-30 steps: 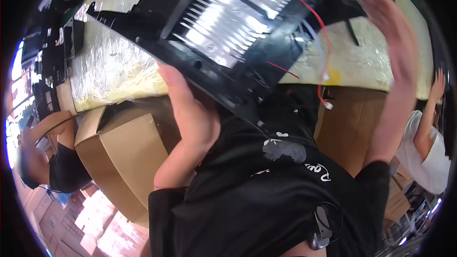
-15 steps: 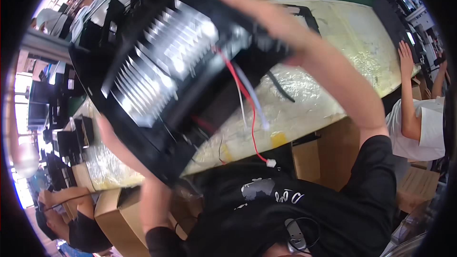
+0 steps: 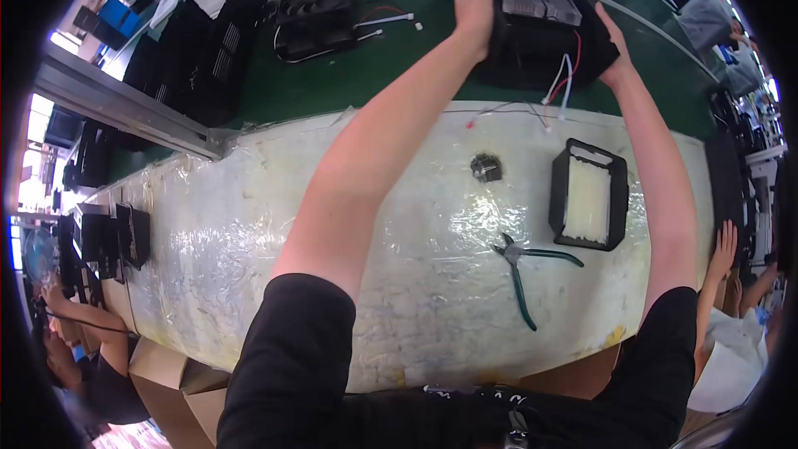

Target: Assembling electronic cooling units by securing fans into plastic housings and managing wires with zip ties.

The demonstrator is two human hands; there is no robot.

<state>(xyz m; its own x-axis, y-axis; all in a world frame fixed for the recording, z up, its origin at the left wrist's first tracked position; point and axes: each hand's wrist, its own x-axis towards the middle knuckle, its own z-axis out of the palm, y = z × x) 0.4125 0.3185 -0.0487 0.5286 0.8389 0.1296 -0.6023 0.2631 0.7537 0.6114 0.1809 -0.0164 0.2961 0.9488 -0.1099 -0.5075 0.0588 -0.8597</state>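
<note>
Your left hand (image 3: 475, 18) and right hand (image 3: 616, 51) clasp the black housing (image 3: 519, 48) between them; the right grip seems partly hidden.

In front of me spreads a pale surface (image 3: 432, 283) under clear, wrinkled plastic film; light glares off it in white patches, and a scrap of yellow tape (image 3: 615, 336) sits by its near edge on my right. Beyond its far edge I see a green band (image 3: 366, 66), bounded on the far side by a pale rail (image 3: 657, 32) that curves across my view. A grey metal beam (image 3: 133, 100) slants in from my left to the surface's far left part. Below the near left edge stands an open cardboard box (image 3: 162, 374); more brown cardboard (image 3: 573, 370) shows under the right side. At my far left, bright window-like panes (image 3: 37, 129) glow almost white.
</note>
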